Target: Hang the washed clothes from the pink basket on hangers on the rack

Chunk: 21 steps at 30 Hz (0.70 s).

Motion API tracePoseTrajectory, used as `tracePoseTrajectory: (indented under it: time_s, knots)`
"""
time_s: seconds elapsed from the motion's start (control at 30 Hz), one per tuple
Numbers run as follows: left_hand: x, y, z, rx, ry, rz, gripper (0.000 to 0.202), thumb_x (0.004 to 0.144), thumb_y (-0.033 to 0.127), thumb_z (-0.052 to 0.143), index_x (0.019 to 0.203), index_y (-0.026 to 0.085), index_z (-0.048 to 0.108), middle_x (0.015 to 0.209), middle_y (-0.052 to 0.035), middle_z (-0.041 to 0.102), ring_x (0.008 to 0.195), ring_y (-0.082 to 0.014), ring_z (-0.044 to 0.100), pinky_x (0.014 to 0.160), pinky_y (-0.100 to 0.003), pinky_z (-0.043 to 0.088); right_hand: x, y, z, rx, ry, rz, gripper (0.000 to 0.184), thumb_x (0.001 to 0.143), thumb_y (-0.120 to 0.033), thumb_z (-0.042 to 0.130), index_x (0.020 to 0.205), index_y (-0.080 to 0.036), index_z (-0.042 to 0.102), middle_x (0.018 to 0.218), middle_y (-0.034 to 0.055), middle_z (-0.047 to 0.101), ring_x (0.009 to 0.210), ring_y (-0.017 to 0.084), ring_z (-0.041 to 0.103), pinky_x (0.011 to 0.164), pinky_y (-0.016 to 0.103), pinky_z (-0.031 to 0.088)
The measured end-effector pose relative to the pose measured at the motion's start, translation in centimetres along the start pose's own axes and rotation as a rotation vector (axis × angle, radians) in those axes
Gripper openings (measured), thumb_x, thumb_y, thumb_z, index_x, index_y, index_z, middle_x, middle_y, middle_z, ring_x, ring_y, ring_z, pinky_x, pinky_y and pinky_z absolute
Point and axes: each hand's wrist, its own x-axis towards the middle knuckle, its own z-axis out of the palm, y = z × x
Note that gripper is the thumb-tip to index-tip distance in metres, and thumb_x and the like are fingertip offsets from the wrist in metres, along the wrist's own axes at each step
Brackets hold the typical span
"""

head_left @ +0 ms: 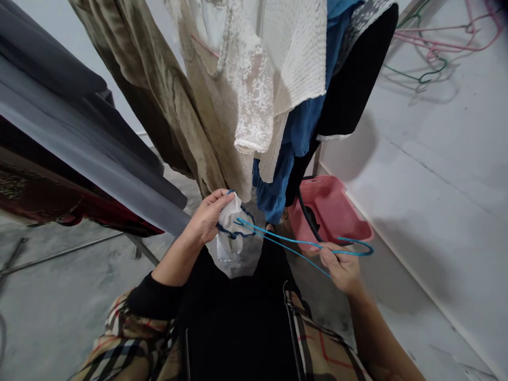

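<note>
My left hand [206, 216] is closed on a small white cloth garment with dark blue trim [229, 233], fingers curled over its top edge so the soft, crumpled fabric hangs below the palm. My right hand [342, 267] pinches a thin blue wire hanger [293, 242], thumb pressed on the wire near its curved end; the hanger's narrow point reaches across to touch the garment's trim. Both are held in front of my black top, between my two forearms.

Above hangs a row of clothes: a tan, suede-like garment [159, 90], a white lace and knit top [278, 69] with an open, holey texture, a blue ruffled piece [301, 132] and a black piece with a white edge [353, 90]. Just beyond the hanger, a pink plastic basket [341, 211] sits on the grey concrete floor [51, 301] by the white wall [436, 159]. Pink and green wire hangers [432, 53] show at the upper right. Smooth grey fabric [79, 143] slopes across the left.
</note>
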Motion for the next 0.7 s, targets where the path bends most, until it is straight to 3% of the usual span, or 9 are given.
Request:
tracePoseTrajectory:
  time_s: [0.1,0.17,0.23,0.33,0.4,0.5,0.63,0.7]
  knots:
    - [-0.5,-0.3,0.0,0.091,-0.092,0.036,0.035,0.064,0.041,0.081,0.078,0.017,0.059,0.067,0.0031,0.062,0.055,-0.0086,0.056,0.054,-0.02,0.046,0.9,-1.3,1.2,0.002,-0.008,0.008,0.035,0.092,-0.045,0.054,0.084,-0.019,0.076,0.06,0.0035,0.064,0.061,0.017,0.063,0.058,0.028,0.051]
    - [-1.0,-0.8,0.2,0.265,-0.188,0.138,0.029,0.073,0.042,0.075,0.079,0.017,0.06,0.07,0.0021,0.063,0.06,-0.0088,0.057,0.059,-0.02,0.046,1.5,-2.0,2.4,0.015,-0.001,0.02,0.036,0.093,-0.046,0.054,0.083,-0.019,0.076,0.072,0.0056,0.07,0.069,0.018,0.066,0.064,0.029,0.053]
    - [-1.5,-1.4,0.5,0.526,-0.288,0.294,0.023,0.083,0.04,0.066,0.082,0.018,0.062,0.076,0.0006,0.065,0.067,-0.0102,0.059,0.065,-0.021,0.047,2.2,-2.4,3.9,0.05,0.006,0.027,0.039,0.093,-0.047,0.052,0.083,-0.019,0.076,0.069,0.0053,0.069,0.068,0.017,0.066,0.063,0.028,0.053]
    - [-2.1,-2.1,0.9,0.975,-0.386,0.535,0.018,0.091,0.035,0.057,0.094,0.02,0.065,0.094,-0.003,0.071,0.083,-0.0152,0.065,0.076,-0.026,0.048,3.4,-2.5,5.7,0.136,0.031,0.025,0.044,0.093,-0.051,0.051,0.079,-0.017,0.075,0.051,0.0009,0.053,0.059,0.016,0.06,0.055,0.026,0.048]
    - [-2.5,-2.0,1.0,1.249,-0.373,0.653,0.017,0.092,0.032,0.055,0.099,0.021,0.066,0.109,-0.0043,0.071,0.09,-0.0178,0.067,0.076,-0.028,0.048,4.3,-2.5,6.3,0.181,0.061,0.011,0.045,0.092,-0.053,0.053,0.075,-0.017,0.074,0.046,-0.0012,0.046,0.055,0.015,0.057,0.052,0.025,0.046]
    - [-3.0,-0.9,0.8,1.563,-0.271,0.768,0.019,0.095,0.033,0.053,0.103,0.023,0.067,0.117,-0.0027,0.071,0.084,-0.0182,0.069,0.063,-0.027,0.045,5.4,-2.6,6.1,0.203,0.102,-0.028,0.044,0.09,-0.054,0.057,0.071,-0.017,0.073,0.047,-0.0008,0.048,0.053,0.014,0.054,0.05,0.024,0.044]
    - [-3.2,1.1,0.2,1.753,-0.102,0.988,0.024,0.095,0.04,0.054,0.108,0.027,0.07,0.104,-0.0019,0.075,0.086,-0.0214,0.065,0.062,-0.03,0.041,6.4,-2.6,4.9,0.227,0.111,-0.07,0.042,0.087,-0.054,0.06,0.073,-0.017,0.073,0.058,0.002,0.061,0.049,0.012,0.054,0.049,0.025,0.046]
    - [-3.1,1.9,0.1,1.789,-0.101,1.112,0.023,0.094,0.039,0.056,0.108,0.03,0.071,0.09,-0.0017,0.075,0.087,-0.0226,0.062,0.067,-0.031,0.04,6.9,-2.4,4.4,0.233,0.13,-0.101,0.039,0.087,-0.052,0.061,0.072,-0.018,0.072,0.062,0.0025,0.064,0.051,0.013,0.056,0.051,0.026,0.048]
